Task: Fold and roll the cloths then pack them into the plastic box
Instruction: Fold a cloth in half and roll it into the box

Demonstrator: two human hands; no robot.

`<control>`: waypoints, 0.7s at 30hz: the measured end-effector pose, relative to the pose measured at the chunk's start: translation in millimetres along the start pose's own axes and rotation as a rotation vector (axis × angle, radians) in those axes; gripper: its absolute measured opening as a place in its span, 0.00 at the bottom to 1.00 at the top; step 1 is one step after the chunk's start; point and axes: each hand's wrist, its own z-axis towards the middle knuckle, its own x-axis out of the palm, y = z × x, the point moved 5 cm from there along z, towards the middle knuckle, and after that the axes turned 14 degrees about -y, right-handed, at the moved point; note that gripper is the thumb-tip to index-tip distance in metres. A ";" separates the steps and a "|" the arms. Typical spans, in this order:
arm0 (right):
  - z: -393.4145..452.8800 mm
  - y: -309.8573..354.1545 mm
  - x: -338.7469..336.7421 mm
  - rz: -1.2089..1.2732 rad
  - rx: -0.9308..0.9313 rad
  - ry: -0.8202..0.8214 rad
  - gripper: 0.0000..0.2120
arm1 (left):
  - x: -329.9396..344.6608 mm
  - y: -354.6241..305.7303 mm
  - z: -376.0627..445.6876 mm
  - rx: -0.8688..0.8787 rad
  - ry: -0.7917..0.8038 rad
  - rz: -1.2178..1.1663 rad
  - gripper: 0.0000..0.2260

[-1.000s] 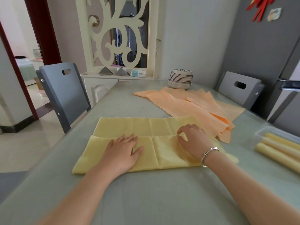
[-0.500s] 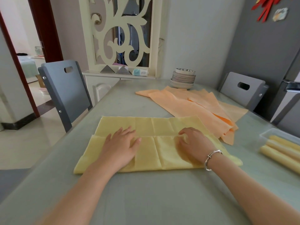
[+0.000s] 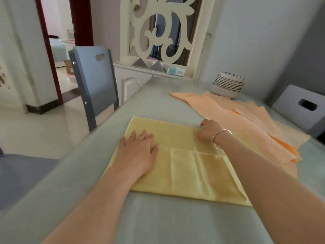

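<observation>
A pale yellow cloth (image 3: 186, 166), peach-orange cloths (image 3: 228, 113), blue-rimmed white bowls (image 3: 228, 83), and grey chairs (image 3: 95, 81).

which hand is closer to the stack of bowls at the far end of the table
Right. The right hand sits at the yellow cloth's far edge, below and left of the stack of bowls. The left hand lies flat further left and nearer the person.

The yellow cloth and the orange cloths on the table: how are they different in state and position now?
The yellow cloth lies near the person, folded into a flat neat rectangle; the orange cloths lie farther back, loosely overlapped in an untidy pile. The left hand presses flat on the yellow cloth and the right hand holds its far edge with curled fingers; no hand touches the orange cloths. Both rest on the table, not yet rolled.
</observation>
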 end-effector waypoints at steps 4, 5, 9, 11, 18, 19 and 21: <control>1.9 6.2 -12.0 -0.159 -0.068 0.032 0.15 | -4.5 -0.3 0.3 -0.006 -0.025 -0.003 0.23; -2.5 7.8 -17.2 -0.184 -0.096 0.039 0.14 | -7.1 -1.3 0.6 -0.002 -0.048 -0.013 0.23; -40.8 17.1 -51.6 -0.209 -0.307 -0.092 0.10 | -21.4 -6.4 2.4 0.048 -0.207 -0.049 0.26; -72.5 18.5 -69.1 -0.201 -0.448 -0.210 0.10 | -29.8 -11.7 -0.2 0.117 -0.295 -0.064 0.29; -165.0 -10.7 -88.3 -0.178 -0.611 -0.312 0.11 | -49.0 -31.6 -25.5 0.338 -0.367 -0.052 0.27; -172.3 -17.2 -87.4 -0.192 -0.596 -0.317 0.11 | -50.7 -31.5 -29.3 0.329 -0.341 -0.052 0.23; -182.4 -31.4 -88.6 -0.204 -0.527 -0.328 0.11 | -49.6 -29.7 -36.2 0.298 -0.253 -0.069 0.18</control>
